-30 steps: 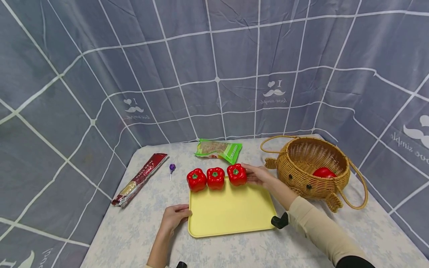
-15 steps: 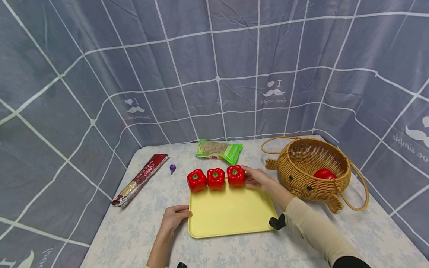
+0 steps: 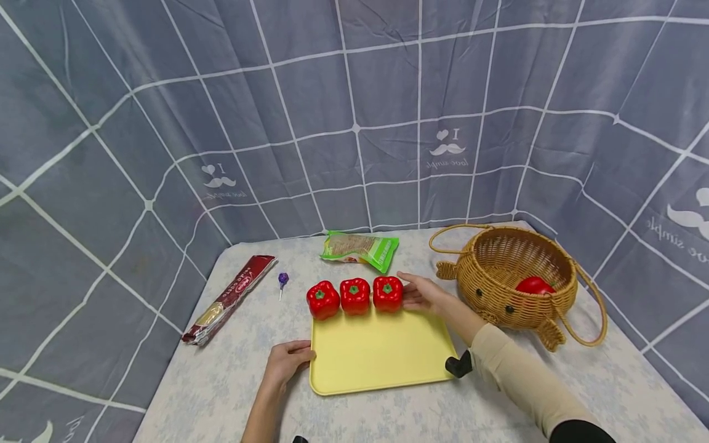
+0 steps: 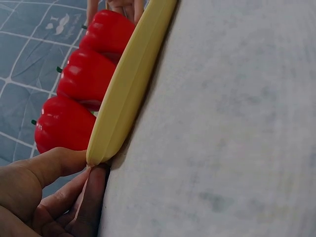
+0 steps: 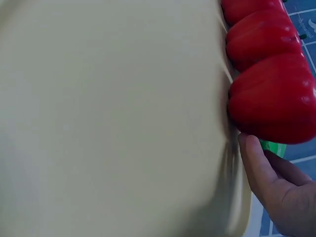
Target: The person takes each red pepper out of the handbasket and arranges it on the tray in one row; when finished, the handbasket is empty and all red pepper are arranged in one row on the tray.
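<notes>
Three red bell peppers stand in a row along the far edge of a yellow tray (image 3: 382, 357): the left pepper (image 3: 324, 300), the middle pepper (image 3: 355, 296) and the right pepper (image 3: 388, 293). At the tray's left edge my left hand (image 3: 286, 364) pinches the rim, thumb above and fingers below, as the left wrist view shows. My right hand (image 3: 425, 294) is beside the right pepper, fingers extended. In the right wrist view its fingertips (image 5: 251, 143) lie right at that pepper's side, above the tray's far rim. Nothing is gripped by the right hand.
A wicker basket (image 3: 490, 307) holding a red item (image 3: 534, 285) stands at the right. Behind the peppers lies a green snack bag (image 3: 360, 247). A purple lollipop (image 3: 283, 280) and a long dark red packet (image 3: 229, 298) lie left on the patterned tablecloth.
The right pepper has shifted slightly left and nearer, closer to the middle pepper. My right hand followed it, and its upper finger has come off the pepper. The left hand stays.
</notes>
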The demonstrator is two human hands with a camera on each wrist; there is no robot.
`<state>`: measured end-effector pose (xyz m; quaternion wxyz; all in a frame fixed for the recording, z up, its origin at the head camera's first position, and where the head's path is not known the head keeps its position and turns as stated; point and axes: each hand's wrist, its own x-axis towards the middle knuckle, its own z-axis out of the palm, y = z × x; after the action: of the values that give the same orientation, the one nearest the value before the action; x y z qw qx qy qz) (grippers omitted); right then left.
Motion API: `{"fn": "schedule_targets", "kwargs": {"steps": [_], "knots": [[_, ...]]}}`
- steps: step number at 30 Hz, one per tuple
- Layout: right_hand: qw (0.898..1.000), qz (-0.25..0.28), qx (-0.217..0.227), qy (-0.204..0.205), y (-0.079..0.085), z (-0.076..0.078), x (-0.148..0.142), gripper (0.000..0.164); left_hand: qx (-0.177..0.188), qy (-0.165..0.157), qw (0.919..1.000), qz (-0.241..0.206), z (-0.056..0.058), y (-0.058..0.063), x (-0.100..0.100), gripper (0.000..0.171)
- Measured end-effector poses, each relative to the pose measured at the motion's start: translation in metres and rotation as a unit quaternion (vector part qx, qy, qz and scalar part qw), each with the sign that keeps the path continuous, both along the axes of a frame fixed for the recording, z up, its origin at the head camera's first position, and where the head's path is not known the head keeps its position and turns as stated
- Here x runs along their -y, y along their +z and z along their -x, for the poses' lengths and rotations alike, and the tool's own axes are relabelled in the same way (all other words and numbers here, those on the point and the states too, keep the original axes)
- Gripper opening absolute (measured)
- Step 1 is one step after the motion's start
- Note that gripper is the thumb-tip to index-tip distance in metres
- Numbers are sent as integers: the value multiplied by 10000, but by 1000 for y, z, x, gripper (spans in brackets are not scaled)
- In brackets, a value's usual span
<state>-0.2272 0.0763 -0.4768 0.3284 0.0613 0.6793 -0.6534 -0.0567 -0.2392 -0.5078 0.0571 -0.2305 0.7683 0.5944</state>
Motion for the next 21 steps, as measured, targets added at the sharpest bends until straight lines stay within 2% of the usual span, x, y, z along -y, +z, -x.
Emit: {"fn": "schedule_targets", "kwargs": {"steps": [13, 21], "knots": [[9999, 54, 87, -84, 13, 5, -20, 82, -18, 67, 9999, -98, 2, -1, 0, 36], [9996, 191, -192, -21, 36, 2, -31, 80, -15, 85, 9999, -114, 1, -2, -1, 37]]}}
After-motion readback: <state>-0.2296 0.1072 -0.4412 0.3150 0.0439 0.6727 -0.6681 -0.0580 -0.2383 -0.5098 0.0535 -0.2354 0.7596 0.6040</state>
